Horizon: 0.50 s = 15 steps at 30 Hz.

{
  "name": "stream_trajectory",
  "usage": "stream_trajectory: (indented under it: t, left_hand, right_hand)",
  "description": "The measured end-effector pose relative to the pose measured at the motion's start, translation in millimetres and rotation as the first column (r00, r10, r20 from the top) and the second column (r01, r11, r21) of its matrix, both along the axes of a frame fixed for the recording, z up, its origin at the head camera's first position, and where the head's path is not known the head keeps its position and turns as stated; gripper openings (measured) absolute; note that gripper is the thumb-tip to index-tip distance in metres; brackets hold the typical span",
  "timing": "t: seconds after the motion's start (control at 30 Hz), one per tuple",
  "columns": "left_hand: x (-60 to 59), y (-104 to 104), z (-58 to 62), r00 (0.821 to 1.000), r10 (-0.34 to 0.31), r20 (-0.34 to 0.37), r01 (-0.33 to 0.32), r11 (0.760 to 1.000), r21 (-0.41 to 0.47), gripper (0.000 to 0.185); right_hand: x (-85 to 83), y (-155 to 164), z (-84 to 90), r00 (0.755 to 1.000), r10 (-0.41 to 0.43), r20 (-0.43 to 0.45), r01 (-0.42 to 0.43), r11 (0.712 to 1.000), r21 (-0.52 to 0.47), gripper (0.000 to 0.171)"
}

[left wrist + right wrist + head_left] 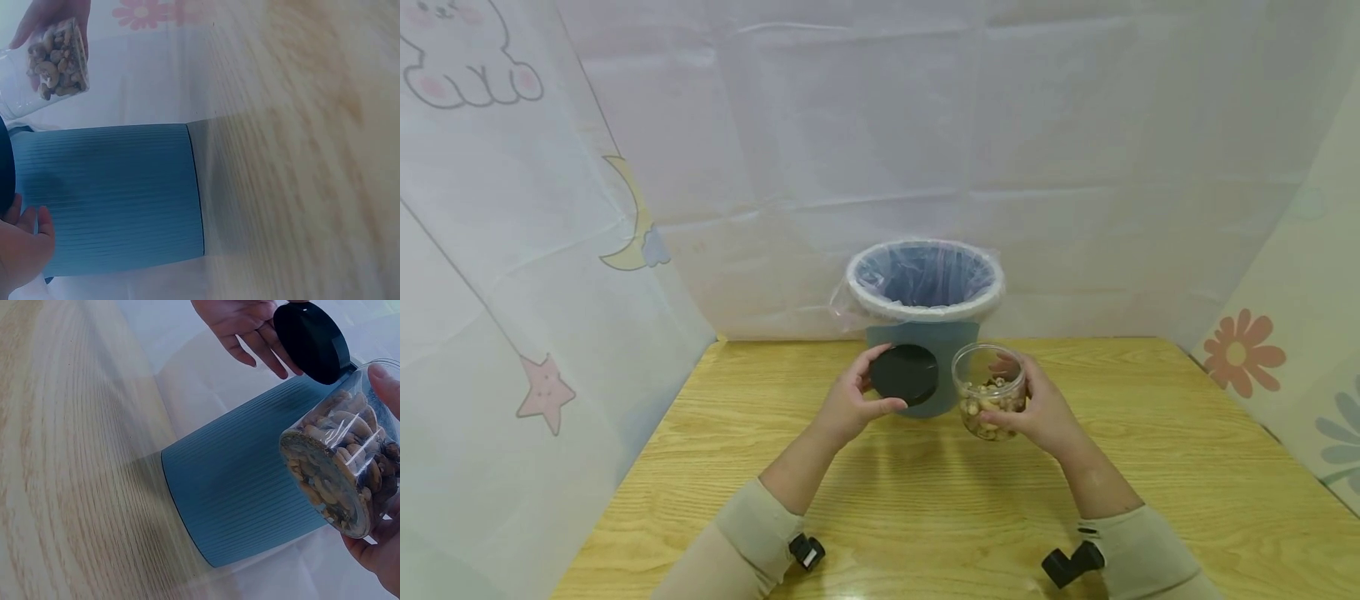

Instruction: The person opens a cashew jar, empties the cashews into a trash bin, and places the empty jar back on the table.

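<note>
My left hand (850,404) grips a round black lid (905,374) by its edge, held up in front of a blue ribbed bin (925,350). My right hand (1037,408) holds a clear plastic jar of cashews (990,392), open at the top, just right of the lid. In the right wrist view the jar (340,472) fills the right side, with the lid (310,340) and the left hand's fingers (247,331) above the bin wall (244,481). The left wrist view shows the bin wall (106,197) and the jar (53,62) at upper left.
The bin stands at the far middle of a wooden table (925,500) and carries a clear liner bag over its white rim (925,310). White printed curtains (512,250) close in the table on the left, back and right.
</note>
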<state>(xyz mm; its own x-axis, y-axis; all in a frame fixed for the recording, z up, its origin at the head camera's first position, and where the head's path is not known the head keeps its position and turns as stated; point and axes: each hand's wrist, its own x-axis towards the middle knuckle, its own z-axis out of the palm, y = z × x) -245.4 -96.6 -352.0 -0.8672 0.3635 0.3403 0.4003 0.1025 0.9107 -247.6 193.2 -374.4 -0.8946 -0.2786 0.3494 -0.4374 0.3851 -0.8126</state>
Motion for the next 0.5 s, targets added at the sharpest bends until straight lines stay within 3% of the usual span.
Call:
stream_trajectory:
  t: [0.33, 0.5]
  left_hand:
    - [0.1, 2.5, -5.1, 1.0, -0.006, -0.024, 0.004, 0.997, -0.073, 0.077]
    - [0.7, 4.9, -7.0, 1.0, -0.024, -0.003, 0.024, 0.993, -0.115, 0.078]
  right_hand:
    - [0.0, 1.1, -0.4, 1.0, -0.011, -0.021, 0.011, 1.0, 0.009, 0.088]
    - [-1.2, 1.7, -0.4, 0.999, -0.006, -0.032, 0.006, 1.0, -0.015, 0.088]
